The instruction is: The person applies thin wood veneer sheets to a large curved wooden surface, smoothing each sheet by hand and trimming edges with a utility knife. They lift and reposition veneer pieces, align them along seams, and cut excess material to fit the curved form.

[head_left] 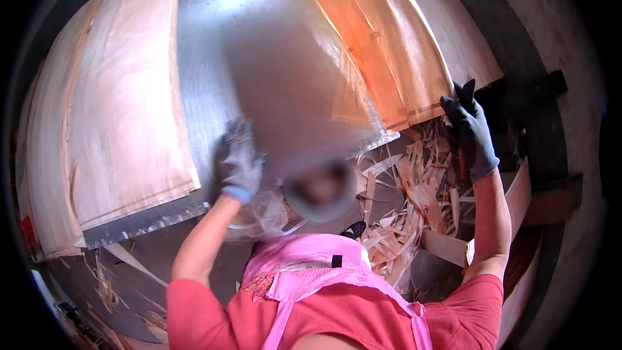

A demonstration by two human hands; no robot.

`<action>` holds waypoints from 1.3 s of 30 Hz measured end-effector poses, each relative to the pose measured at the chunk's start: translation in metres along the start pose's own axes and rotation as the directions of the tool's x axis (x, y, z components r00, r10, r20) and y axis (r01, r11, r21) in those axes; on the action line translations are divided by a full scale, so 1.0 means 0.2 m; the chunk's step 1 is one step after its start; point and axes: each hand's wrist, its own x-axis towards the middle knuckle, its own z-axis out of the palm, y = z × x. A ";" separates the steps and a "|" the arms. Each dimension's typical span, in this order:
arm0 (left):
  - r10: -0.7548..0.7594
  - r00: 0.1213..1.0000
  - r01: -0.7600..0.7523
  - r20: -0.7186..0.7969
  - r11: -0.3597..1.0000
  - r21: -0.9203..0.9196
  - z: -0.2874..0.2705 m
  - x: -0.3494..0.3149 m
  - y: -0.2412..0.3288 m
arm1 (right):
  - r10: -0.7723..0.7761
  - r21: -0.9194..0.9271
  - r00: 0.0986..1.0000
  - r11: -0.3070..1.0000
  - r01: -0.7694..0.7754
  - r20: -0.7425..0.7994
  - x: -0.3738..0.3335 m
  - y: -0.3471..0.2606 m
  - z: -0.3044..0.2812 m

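Observation:
My left hand (241, 159), in a grey glove with a blue cuff, lies flat with its fingers stretched on a smooth grey metal tabletop (207, 78). Thin pale wood veneer sheets (129, 104) lie to its left. On the right, an orange-lit veneer sheet (382, 45) slopes down toward me. The near right corner of that sheet is at the dark fingertips of my right hand (472, 133), also gloved, which appears closed on its edge. The thumb's hold is partly hidden.
Wood strips and shavings (405, 201) are heaped on the floor below the table's near edge. A round blurred object (321, 188) and clear plastic (265, 214) sit near my waist. Pale boards (447, 246) stand at the right, beside a dark beam (541, 91).

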 end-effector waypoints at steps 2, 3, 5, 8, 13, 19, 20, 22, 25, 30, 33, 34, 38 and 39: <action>-0.035 0.991 0.018 0.126 0.990 0.140 0.25 0.21 0.34 | -0.018 -0.063 0.999 0.998 0.020 0.032 0.07 -0.01 -0.15; -0.076 0.987 0.036 0.144 0.965 0.261 0.35 0.27 0.41 | -0.012 -0.018 0.998 1.000 0.014 0.062 0.11 -0.02 -0.23; -0.169 0.971 0.064 0.172 0.869 0.490 0.56 0.33 0.51 | -0.009 -0.034 0.998 0.999 0.012 0.061 0.20 0.01 -0.36; -0.230 0.951 0.050 0.205 0.773 0.633 0.62 0.33 0.54 | 0.025 -0.031 0.999 0.999 -0.024 0.030 0.37 0.07 -0.63; -0.187 0.971 0.078 0.150 0.839 0.539 0.62 0.33 0.49 | -0.030 -0.035 0.996 0.999 0.033 0.088 0.77 0.16 -1.12; -0.231 0.957 0.094 0.178 0.822 0.562 0.60 0.30 0.47 | -0.031 0.031 0.991 0.999 0.027 0.133 1.15 0.28 -1.44; -0.263 0.946 0.110 0.188 0.808 0.579 0.59 0.29 0.45 | -0.029 0.043 0.988 0.999 0.022 0.154 1.19 0.27 -1.48; -0.312 0.927 0.109 0.206 0.752 0.650 0.61 0.27 0.44 | -0.048 0.103 0.994 0.994 0.038 0.099 1.27 0.27 -1.52; -0.334 0.919 0.128 0.209 0.755 0.643 0.62 0.32 0.53 | -0.096 0.064 0.989 0.994 0.089 0.114 1.47 0.36 -1.73; -0.254 0.954 0.240 -0.159 0.965 -0.107 0.98 0.47 1.09 | -0.096 0.106 0.988 0.991 0.083 0.123 1.77 0.44 -2.05; -0.415 0.907 0.382 0.070 0.742 -0.551 1.45 0.58 1.63 | -0.033 0.131 0.993 0.991 0.018 0.114 1.95 0.41 -2.13; -0.473 0.848 0.501 0.241 0.563 -0.658 1.62 0.61 1.73 | -0.028 0.127 0.992 0.992 0.013 0.121 2.03 0.42 -2.16; -0.375 0.272 0.751 0.886 -0.492 -0.439 2.49 1.01 1.78 | -0.027 0.147 0.989 0.989 0.006 0.144 2.40 0.53 -2.44; -0.334 0.309 0.652 0.890 -0.607 -0.454 2.67 1.08 1.73 | -0.016 0.162 0.984 0.987 -0.014 0.177 2.50 0.55 -2.49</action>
